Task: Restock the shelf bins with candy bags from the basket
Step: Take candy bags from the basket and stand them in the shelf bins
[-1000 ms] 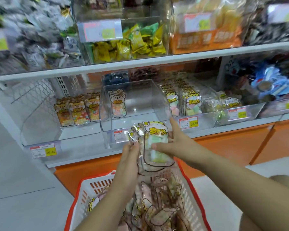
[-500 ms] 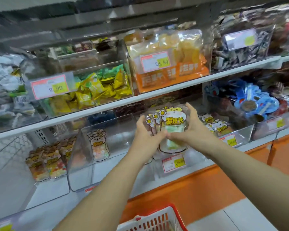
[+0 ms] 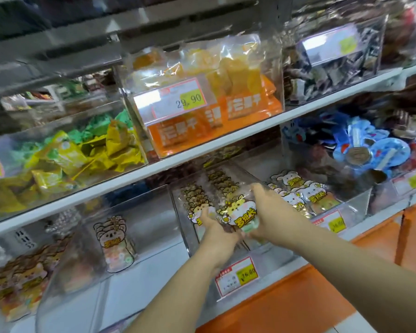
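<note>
Left hand [image 3: 214, 230] and right hand [image 3: 268, 212], fingers curled round candy bags [image 3: 241, 216], reach into a shelf bin [image 3: 271, 257]; a careless release could topple the row [image 3: 222, 182] behind.

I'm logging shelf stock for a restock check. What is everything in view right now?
held candy bags: a few, clear with yellow lettering, at the front of the middle lower bin
middle lower bin: one, clear, rows of similar bags inside
price tag: one, red-edged with yellow, on that bin's front
orange bags: several, orange, upper shelf, middle bin
yellow and green candies: many, upper left bin
blue packets: several, lower shelf, right
left hand: one, holds the bags from the left
right hand: one, grips them on the right
</note>
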`<act>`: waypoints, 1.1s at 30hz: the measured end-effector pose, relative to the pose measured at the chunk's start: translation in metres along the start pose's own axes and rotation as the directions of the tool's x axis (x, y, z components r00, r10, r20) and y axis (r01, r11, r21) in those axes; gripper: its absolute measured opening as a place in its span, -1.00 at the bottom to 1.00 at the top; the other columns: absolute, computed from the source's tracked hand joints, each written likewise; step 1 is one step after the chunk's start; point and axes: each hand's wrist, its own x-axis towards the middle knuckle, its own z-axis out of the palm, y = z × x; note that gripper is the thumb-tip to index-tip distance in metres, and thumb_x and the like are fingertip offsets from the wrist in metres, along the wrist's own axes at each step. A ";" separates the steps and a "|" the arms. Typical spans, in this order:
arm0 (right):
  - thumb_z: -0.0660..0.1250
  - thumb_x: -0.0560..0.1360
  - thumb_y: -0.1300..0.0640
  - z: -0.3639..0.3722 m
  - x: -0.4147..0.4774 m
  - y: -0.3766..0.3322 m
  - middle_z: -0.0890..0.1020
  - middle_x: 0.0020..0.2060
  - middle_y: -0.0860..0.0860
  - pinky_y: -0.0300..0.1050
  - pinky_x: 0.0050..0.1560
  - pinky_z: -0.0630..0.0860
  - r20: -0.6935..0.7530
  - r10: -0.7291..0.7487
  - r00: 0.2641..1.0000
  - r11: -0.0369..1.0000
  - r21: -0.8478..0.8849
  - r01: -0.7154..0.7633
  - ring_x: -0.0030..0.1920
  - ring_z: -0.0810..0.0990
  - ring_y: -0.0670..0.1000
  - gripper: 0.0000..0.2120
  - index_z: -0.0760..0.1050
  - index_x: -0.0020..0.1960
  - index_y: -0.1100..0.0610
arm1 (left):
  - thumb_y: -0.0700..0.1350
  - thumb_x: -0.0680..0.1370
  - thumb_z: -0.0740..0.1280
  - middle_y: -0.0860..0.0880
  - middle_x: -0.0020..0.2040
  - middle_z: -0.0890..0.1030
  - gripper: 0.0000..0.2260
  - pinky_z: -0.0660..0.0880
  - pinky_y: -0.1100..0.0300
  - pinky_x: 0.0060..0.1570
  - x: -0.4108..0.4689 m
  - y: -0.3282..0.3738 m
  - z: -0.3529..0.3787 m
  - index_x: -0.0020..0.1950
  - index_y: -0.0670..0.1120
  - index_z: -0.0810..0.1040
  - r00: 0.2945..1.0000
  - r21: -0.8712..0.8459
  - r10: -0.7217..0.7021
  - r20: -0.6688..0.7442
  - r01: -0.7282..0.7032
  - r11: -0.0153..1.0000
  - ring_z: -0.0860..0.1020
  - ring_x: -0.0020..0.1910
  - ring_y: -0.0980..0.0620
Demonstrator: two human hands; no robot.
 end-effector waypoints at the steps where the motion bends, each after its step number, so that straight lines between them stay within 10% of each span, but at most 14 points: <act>1: 0.58 0.34 -0.04 0.001 -0.001 0.001 0.43 0.13 0.10 -0.07 -0.09 0.44 0.026 0.006 1.000 0.995 -0.095 -0.004 0.05 0.49 0.12 -0.28 0.14 0.24 0.04 | -0.37 0.47 0.44 -0.09 0.36 0.49 -0.01 0.50 0.02 0.23 0.004 -0.005 0.004 0.56 0.09 -0.23 1.000 0.006 -0.014 -0.013 0.014 1.000 0.56 0.18 -0.05; 8: 0.43 0.43 0.05 -0.008 -0.004 0.005 0.49 0.14 0.04 0.06 0.15 0.23 -0.081 -0.114 0.990 0.810 -0.585 0.045 0.25 0.32 0.14 -0.44 0.23 0.31 0.09 | -0.32 0.49 0.43 0.02 -0.01 0.50 -0.48 0.46 0.18 0.02 0.017 -0.004 0.008 0.23 0.04 0.21 0.999 0.217 -0.030 -0.019 0.033 0.976 0.51 -0.03 -0.01; 11: 0.41 0.42 0.13 -0.006 -0.005 0.015 0.43 0.15 0.03 0.06 0.07 0.20 -0.135 -0.092 0.987 0.804 -0.594 -0.006 0.21 0.34 0.15 -0.51 0.28 0.28 0.06 | -0.40 0.50 0.42 0.14 -0.17 0.35 -0.53 0.41 0.49 -0.31 0.010 0.000 0.009 0.31 -0.32 0.27 0.999 0.197 0.019 0.047 -0.028 0.980 0.41 -0.26 0.21; 16: 0.48 0.36 0.11 -0.007 -0.004 0.008 0.43 0.06 0.05 0.03 0.00 0.29 -0.152 -0.093 0.984 0.823 -0.567 -0.010 0.08 0.42 0.14 -0.54 0.35 0.16 0.05 | -0.27 0.47 0.50 -0.02 -0.23 0.49 -0.75 0.50 0.31 -0.21 0.010 -0.002 0.012 -0.12 -0.13 0.42 0.989 0.388 -0.068 0.129 0.013 0.921 0.38 -0.27 0.10; 20: 0.30 0.57 -0.02 -0.021 -0.008 -0.005 0.58 0.00 0.06 -0.02 -0.01 0.54 -0.043 -0.114 0.993 0.935 -0.342 0.093 0.05 0.59 0.15 -0.84 0.42 0.03 0.06 | -0.03 0.50 0.49 -0.16 0.00 0.58 -0.62 0.39 0.22 -0.10 0.009 0.003 0.013 0.18 -0.22 0.51 0.975 0.561 -0.148 0.168 0.029 0.828 0.43 -0.08 0.03; 24: 0.01 0.66 -0.24 -0.012 -0.020 -0.016 0.57 0.10 0.17 -0.03 -0.01 0.41 0.370 0.018 0.929 0.919 -0.372 0.130 0.15 0.56 0.17 -0.55 0.44 -0.04 0.10 | -0.13 0.60 0.35 -0.01 -0.05 0.51 -0.87 0.48 0.17 0.10 0.016 0.001 0.011 0.07 -0.07 0.42 0.972 0.659 -0.156 0.177 0.001 0.752 0.43 0.06 -0.01; 28: -0.12 0.58 -0.40 -0.006 -0.020 -0.011 0.60 0.06 0.19 -0.01 0.06 0.40 0.466 0.145 0.872 0.930 -0.365 0.040 0.15 0.55 0.17 -0.33 0.37 -0.19 0.18 | -0.16 0.60 0.27 -0.17 0.23 0.56 -0.67 0.48 0.12 0.16 0.010 0.000 0.008 0.36 -0.18 0.39 0.973 0.652 -0.195 0.127 0.066 0.756 0.49 0.06 -0.05; 31: -0.15 0.59 -0.40 -0.002 -0.017 -0.010 0.53 -0.16 0.15 -0.01 0.04 0.39 0.482 0.147 0.864 0.944 -0.328 0.023 0.03 0.53 0.16 -0.34 0.26 -0.32 0.13 | -0.16 0.63 0.27 -0.04 -0.03 0.53 -0.92 0.47 0.33 -0.07 0.009 0.007 0.006 0.12 -0.08 0.46 0.977 0.642 -0.179 0.114 0.065 0.764 0.47 -0.11 0.08; 33: -0.17 0.61 -0.35 0.003 -0.017 -0.008 0.54 -0.07 0.20 0.01 0.10 0.41 0.457 0.141 0.878 0.941 -0.337 0.025 0.08 0.54 0.17 -0.36 0.28 -0.28 0.14 | -0.20 0.65 0.26 0.03 -0.20 0.40 -0.74 0.33 0.47 -0.33 0.006 0.010 0.008 -0.19 0.01 0.30 0.972 0.625 -0.199 0.124 0.079 0.776 0.36 -0.27 0.16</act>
